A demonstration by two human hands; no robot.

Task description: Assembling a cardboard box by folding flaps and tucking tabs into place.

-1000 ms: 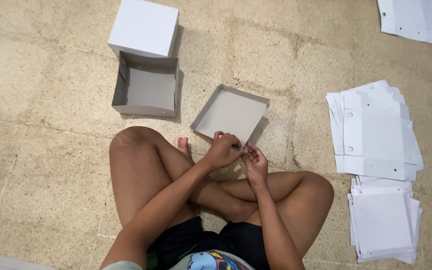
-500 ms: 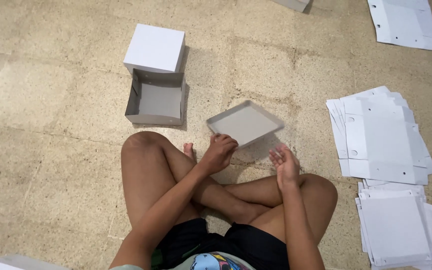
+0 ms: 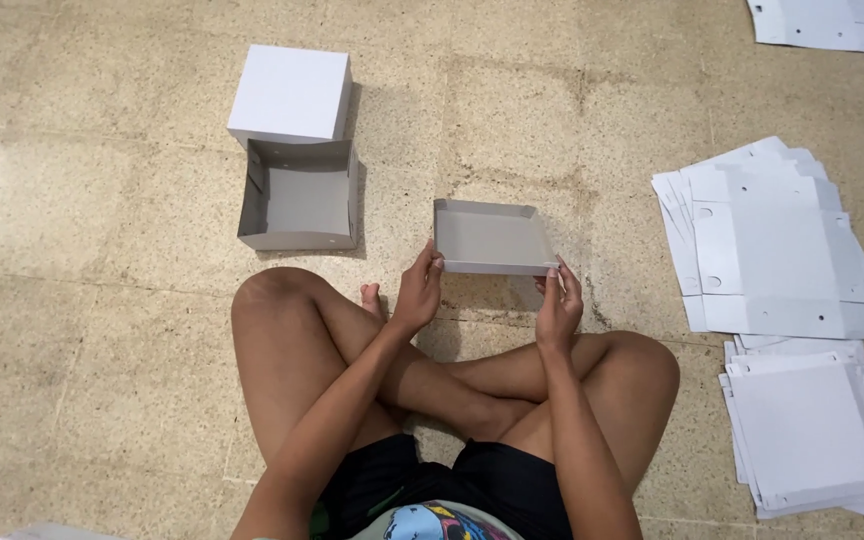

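I sit cross-legged on a speckled stone floor. A shallow grey cardboard tray (image 3: 490, 235), a folded box lid, is held up in front of my knees. My left hand (image 3: 416, 292) grips its near left corner and my right hand (image 3: 558, 305) grips its near right corner. The tray's open side faces up and it is square to me.
An open grey box bottom (image 3: 298, 200) lies to the upper left with a closed white box (image 3: 290, 93) just behind it. Stacks of flat white cardboard blanks (image 3: 767, 245) (image 3: 812, 430) lie to my right, and more blanks (image 3: 820, 22) at the top right.
The tray was lying tilted on the floor with both hands at its near corner. My left hand lifted it, my right hand let go, then took the other corner, and the tray turned square.
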